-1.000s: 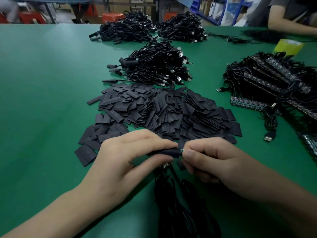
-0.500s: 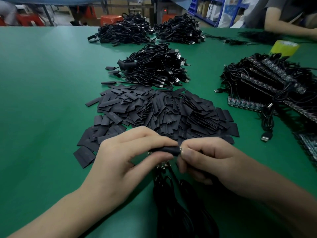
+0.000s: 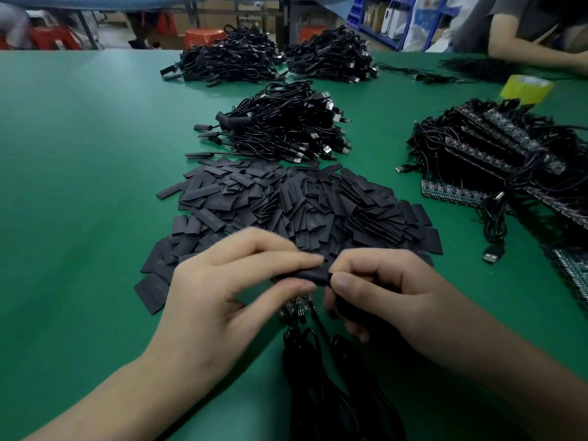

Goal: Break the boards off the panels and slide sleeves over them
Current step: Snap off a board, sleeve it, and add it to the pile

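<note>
My left hand point(image 3: 229, 291) pinches a black sleeve point(image 3: 310, 276) between thumb and fingers, low in the middle of the view. My right hand point(image 3: 391, 294) pinches the sleeve's right end, where the board inside is hidden. Under the hands lies a small strip of boards point(image 3: 296, 311) with black cables point(image 3: 321, 377) trailing toward me. A wide heap of flat black sleeves point(image 3: 286, 205) lies just beyond the hands. Panels of boards point(image 3: 496, 144) with cables attached are stacked at the right.
Bundles of finished black USB cables point(image 3: 280, 125) sit behind the sleeve heap, with two more piles point(image 3: 229, 62) at the far edge. A yellow tape roll point(image 3: 525, 89) stands at the right. Another person's arm point(image 3: 534, 55) rests at the far right. The green table point(image 3: 79, 186) spreads left.
The sleeve has slid further right over the board, so the bare end seen earlier between my hands is now covered. Both hands stay in nearly the same place.
</note>
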Demonstrator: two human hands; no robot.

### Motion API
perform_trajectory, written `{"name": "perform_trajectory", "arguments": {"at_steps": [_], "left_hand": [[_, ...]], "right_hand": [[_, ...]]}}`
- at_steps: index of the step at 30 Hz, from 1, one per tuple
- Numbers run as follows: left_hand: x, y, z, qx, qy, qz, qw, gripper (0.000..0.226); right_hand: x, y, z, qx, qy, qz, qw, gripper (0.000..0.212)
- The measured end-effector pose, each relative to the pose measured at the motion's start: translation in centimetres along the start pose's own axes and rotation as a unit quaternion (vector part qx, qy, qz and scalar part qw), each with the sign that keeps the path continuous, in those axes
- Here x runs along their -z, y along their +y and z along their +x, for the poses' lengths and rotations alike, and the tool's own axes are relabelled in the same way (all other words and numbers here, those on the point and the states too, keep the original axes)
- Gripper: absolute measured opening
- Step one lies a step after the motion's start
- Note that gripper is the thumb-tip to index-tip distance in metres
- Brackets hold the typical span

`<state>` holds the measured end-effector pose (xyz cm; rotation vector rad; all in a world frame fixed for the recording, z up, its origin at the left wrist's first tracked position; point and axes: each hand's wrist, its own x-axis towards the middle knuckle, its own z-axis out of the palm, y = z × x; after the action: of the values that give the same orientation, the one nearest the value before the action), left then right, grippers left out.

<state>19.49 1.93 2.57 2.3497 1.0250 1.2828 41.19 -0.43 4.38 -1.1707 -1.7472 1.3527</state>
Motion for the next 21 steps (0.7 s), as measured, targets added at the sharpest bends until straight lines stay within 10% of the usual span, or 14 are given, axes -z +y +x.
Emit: {"name": "perform_trajectory", "arguments": {"at_steps": [11,21], "left_hand": [[-0.2,0.6,-0.1,0.082,0.064,0.0,0.995,0.048],[0.6,0.0,0.5,0.084,0.108,0.021,0.99,0.05]], "right_hand": [[-1.8,0.5,-0.2,0.182,0.163,-0.319,0.916,0.016],[-1.4,0.6,-0.5,0.157,0.143,-0.337,0.917,0.023]]}}
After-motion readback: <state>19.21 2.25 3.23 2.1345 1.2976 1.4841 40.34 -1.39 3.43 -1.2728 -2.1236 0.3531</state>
